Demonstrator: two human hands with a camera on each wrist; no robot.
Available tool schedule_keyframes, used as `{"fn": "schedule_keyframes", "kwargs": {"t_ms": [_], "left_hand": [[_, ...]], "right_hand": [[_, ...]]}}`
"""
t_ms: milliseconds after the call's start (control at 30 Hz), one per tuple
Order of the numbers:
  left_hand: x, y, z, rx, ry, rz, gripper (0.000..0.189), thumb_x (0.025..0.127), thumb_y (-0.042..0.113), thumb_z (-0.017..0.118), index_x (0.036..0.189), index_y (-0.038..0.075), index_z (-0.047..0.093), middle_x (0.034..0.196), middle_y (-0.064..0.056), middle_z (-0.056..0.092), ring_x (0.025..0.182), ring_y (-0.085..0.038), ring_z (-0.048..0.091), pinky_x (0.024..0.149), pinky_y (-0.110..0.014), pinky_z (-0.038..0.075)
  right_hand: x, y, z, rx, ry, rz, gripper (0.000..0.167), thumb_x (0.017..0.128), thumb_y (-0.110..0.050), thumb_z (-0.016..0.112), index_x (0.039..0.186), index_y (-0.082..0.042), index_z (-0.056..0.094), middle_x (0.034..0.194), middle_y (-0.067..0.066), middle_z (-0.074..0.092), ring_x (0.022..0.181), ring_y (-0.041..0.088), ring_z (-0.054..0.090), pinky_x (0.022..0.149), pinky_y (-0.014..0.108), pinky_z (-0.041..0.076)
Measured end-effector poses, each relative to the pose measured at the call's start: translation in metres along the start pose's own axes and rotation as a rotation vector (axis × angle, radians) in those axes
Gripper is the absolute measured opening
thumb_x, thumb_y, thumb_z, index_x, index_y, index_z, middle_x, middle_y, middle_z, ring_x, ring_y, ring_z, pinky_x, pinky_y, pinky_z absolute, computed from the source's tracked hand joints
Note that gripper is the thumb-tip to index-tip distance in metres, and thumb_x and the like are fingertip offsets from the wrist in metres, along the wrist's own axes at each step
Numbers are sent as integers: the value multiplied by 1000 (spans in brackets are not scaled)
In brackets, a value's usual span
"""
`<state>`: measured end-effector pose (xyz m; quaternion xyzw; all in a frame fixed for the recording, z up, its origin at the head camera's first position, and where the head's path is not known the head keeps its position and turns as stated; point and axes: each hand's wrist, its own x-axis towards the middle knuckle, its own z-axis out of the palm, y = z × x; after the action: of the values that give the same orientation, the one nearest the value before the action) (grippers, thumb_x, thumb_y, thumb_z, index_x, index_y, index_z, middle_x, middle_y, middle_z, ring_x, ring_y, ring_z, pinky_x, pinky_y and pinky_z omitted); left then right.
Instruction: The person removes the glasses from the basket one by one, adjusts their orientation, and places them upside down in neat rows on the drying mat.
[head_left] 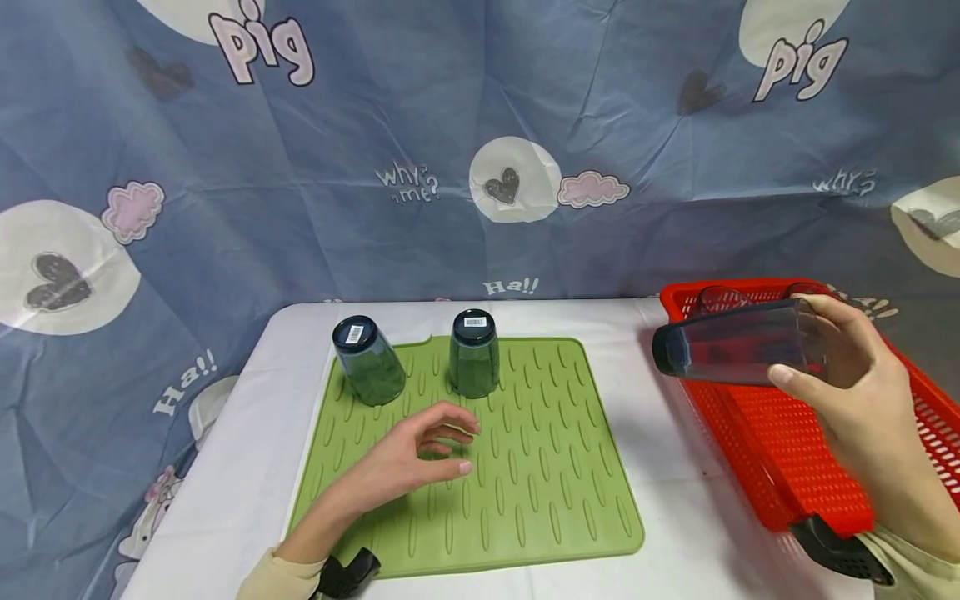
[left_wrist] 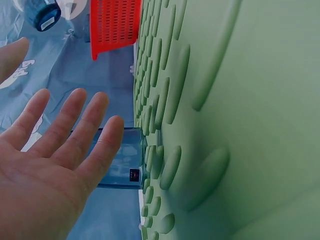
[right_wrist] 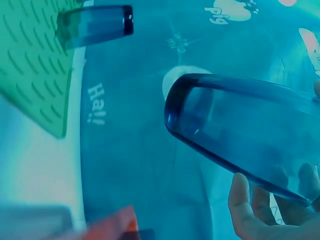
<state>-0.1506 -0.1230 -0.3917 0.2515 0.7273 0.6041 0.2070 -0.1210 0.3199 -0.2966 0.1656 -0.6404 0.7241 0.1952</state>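
Fingers of the right hand [head_left: 873, 387] clamped round the mouth end of a blue glass [head_left: 731, 346], thumb on the near side, other fingers on the far side. Glass in mid-air, lying nearly sideways, thick dark base toward the desk's middle, over the left edge of a red basket [head_left: 753, 475].

Fingers of the left hand [head_left: 416, 454] loosely bent, thumb and fingertips well apart, over the middle-left of a green mat [head_left: 540, 483]. Two blue glasses beyond those fingertips, both bottoms-up on the mat: left glass [head_left: 372, 371] by the mat's far left corner, second glass [head_left: 475, 367] just beside it along the far edge. White label on each base.

Basket toward the desk's right edge, perforated walls. At its far end, probably a couple of glass rims [head_left: 722, 288], mostly blocked by the held glass, so low confidence there.

Further out: black wrist mount on each arm, cream sleeves, white cloth [head_left: 217, 492] on the desk, blue printed backdrop [head_left: 420, 250] along the desk's far edge, with hearts, clouds, "pig" and "Ha!!".
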Motion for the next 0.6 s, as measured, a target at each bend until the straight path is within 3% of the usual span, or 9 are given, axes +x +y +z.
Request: {"fn": "schedule_keyframes", "kwargs": {"t_ms": [300, 600], "left_hand": [[-1, 1, -3, -1, 18, 24, 44, 89, 12, 73, 129, 8, 55, 129, -21, 55, 117, -39, 55, 100, -50, 46], [-2, 1, -4, -3, 33, 30, 43, 89, 12, 74, 128, 13, 56, 130, -19, 55, 118, -38, 55, 101, -51, 45]], "right_hand": [[-6, 11, 22, 235, -44, -18, 64, 83, 31, 41, 142, 8, 37, 135, 15, 48, 124, 22, 48, 90, 27, 53], [-11, 20, 39, 279, 1, -27, 64, 80, 29, 44, 140, 8, 39, 132, 18, 51, 120, 25, 49, 88, 28, 54]]}}
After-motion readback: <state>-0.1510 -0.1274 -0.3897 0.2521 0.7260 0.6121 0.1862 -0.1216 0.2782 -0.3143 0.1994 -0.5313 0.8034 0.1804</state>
